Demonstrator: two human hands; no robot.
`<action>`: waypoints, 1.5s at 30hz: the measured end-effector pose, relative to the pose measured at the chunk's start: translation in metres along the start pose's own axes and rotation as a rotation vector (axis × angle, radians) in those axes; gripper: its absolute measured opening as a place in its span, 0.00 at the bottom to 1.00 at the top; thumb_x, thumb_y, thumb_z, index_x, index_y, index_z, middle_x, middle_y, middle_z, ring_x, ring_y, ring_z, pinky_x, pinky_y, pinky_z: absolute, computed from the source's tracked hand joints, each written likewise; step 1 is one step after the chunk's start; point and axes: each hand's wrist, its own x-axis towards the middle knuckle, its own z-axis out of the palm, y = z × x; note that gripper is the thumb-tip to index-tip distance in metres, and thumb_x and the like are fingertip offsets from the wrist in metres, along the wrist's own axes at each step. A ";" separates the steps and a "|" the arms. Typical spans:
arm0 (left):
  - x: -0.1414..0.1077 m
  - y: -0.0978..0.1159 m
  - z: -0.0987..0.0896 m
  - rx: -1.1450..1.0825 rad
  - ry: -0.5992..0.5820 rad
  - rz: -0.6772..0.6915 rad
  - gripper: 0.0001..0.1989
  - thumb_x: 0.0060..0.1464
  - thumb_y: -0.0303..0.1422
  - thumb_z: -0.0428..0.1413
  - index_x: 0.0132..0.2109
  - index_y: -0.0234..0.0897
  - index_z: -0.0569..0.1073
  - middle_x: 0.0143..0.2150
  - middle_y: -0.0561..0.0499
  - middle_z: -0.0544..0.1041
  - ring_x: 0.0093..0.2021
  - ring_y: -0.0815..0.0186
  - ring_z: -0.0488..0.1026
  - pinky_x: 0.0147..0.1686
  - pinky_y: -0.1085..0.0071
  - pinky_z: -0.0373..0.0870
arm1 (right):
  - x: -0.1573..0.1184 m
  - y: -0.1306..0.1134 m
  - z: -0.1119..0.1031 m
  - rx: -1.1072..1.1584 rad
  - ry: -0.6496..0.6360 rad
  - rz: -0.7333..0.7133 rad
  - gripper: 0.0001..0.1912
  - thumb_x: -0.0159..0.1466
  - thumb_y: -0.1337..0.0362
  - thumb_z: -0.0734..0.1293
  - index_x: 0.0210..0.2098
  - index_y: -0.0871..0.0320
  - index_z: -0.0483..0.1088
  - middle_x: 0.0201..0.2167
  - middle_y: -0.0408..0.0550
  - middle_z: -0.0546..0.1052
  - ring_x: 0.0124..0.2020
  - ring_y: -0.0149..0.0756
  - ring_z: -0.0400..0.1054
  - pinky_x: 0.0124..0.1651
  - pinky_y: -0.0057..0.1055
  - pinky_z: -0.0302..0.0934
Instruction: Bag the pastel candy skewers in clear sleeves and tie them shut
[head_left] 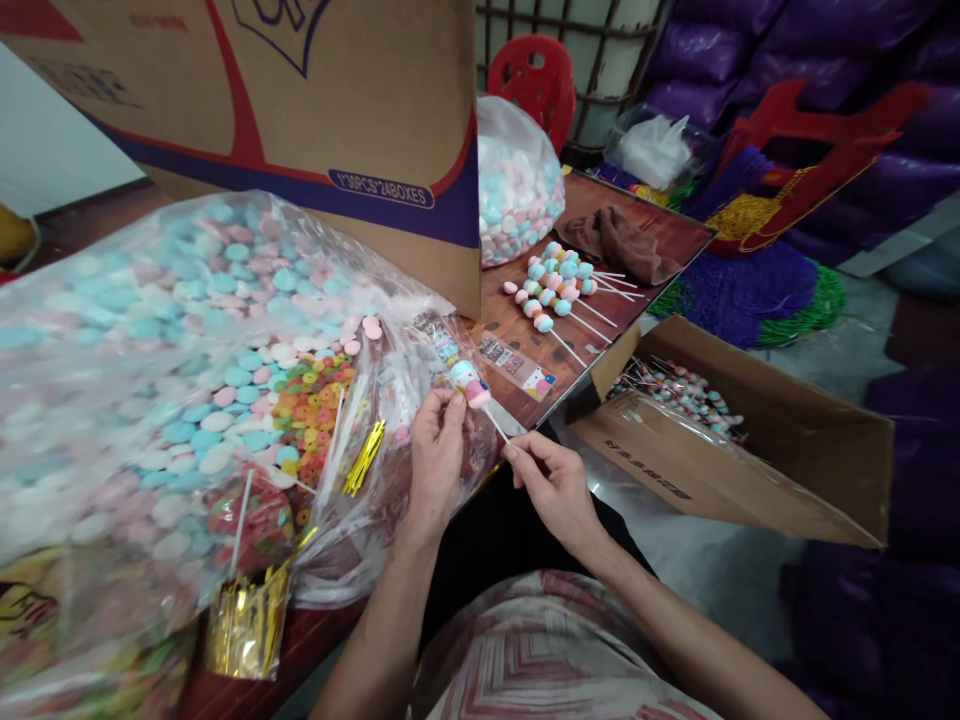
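Observation:
Between my hands is a marshmallow skewer in a printed clear wrapper, its white stick pointing down toward me. My left hand is closed, pinching the wrapper just below the lowest pink marshmallow. The thumb and fingers of my right hand pinch the lower end of the stick. On the table to the right lies a flat printed wrapper. Beyond it, several unwrapped marshmallow skewers rest in a pile. Gold twist ties lie on the plastic left of my left hand.
A large plastic bag of marshmallows and ring gummies spreads over the left. A tall carton stands behind. Another marshmallow bag and a brown cloth sit farther back. An open carton with skewers stands at the right.

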 end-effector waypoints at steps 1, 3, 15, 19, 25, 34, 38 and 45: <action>0.001 -0.001 -0.002 0.032 -0.011 0.036 0.11 0.58 0.38 0.58 0.30 0.38 0.69 0.24 0.55 0.67 0.25 0.71 0.62 0.27 0.75 0.60 | 0.000 0.000 0.000 0.004 0.001 0.005 0.15 0.67 0.59 0.64 0.25 0.58 0.68 0.19 0.39 0.64 0.23 0.29 0.58 0.29 0.28 0.53; 0.001 -0.001 -0.003 0.081 -0.042 0.084 0.12 0.59 0.36 0.57 0.28 0.38 0.69 0.25 0.55 0.66 0.26 0.70 0.61 0.29 0.74 0.59 | 0.001 0.000 0.000 0.013 0.010 0.011 0.15 0.66 0.59 0.64 0.24 0.58 0.67 0.19 0.39 0.64 0.23 0.29 0.58 0.29 0.28 0.53; -0.018 0.006 -0.009 -0.121 -0.238 -0.108 0.13 0.57 0.40 0.58 0.29 0.38 0.70 0.28 0.51 0.71 0.30 0.67 0.68 0.34 0.70 0.67 | 0.007 -0.009 0.007 0.117 0.008 0.024 0.15 0.67 0.58 0.64 0.25 0.57 0.68 0.18 0.39 0.65 0.19 0.28 0.56 0.24 0.27 0.52; -0.016 0.004 -0.005 -0.161 -0.089 -0.125 0.13 0.57 0.45 0.59 0.37 0.39 0.72 0.36 0.49 0.76 0.38 0.64 0.75 0.39 0.68 0.72 | 0.004 -0.005 0.011 0.073 -0.007 0.013 0.16 0.67 0.58 0.64 0.24 0.57 0.66 0.18 0.39 0.65 0.20 0.28 0.57 0.25 0.27 0.52; -0.019 0.003 0.007 -0.304 -0.086 -0.282 0.15 0.55 0.43 0.61 0.41 0.35 0.74 0.36 0.45 0.80 0.38 0.60 0.80 0.39 0.65 0.75 | -0.001 0.000 0.022 0.017 -0.064 -0.022 0.16 0.67 0.61 0.63 0.23 0.57 0.65 0.19 0.39 0.66 0.22 0.28 0.58 0.28 0.27 0.53; -0.024 0.010 -0.004 -0.346 -0.175 -0.282 0.15 0.55 0.40 0.62 0.42 0.32 0.79 0.35 0.43 0.82 0.35 0.61 0.79 0.35 0.68 0.75 | 0.004 -0.013 0.026 0.127 -0.163 0.019 0.18 0.68 0.59 0.63 0.23 0.57 0.63 0.18 0.38 0.64 0.20 0.27 0.56 0.27 0.27 0.53; -0.029 0.007 -0.012 -0.313 -0.176 -0.246 0.20 0.56 0.44 0.60 0.48 0.33 0.79 0.30 0.47 0.80 0.20 0.71 0.70 0.21 0.73 0.68 | 0.008 -0.015 0.038 0.221 -0.197 0.069 0.19 0.68 0.51 0.63 0.27 0.57 0.64 0.19 0.37 0.64 0.19 0.26 0.56 0.22 0.25 0.51; -0.038 0.015 -0.041 -0.359 -0.183 -0.122 0.19 0.57 0.41 0.61 0.53 0.40 0.78 0.40 0.46 0.82 0.35 0.66 0.77 0.40 0.69 0.74 | 0.016 -0.029 0.063 0.584 -0.231 0.241 0.19 0.62 0.51 0.71 0.27 0.57 0.65 0.14 0.32 0.57 0.15 0.21 0.44 0.18 0.22 0.40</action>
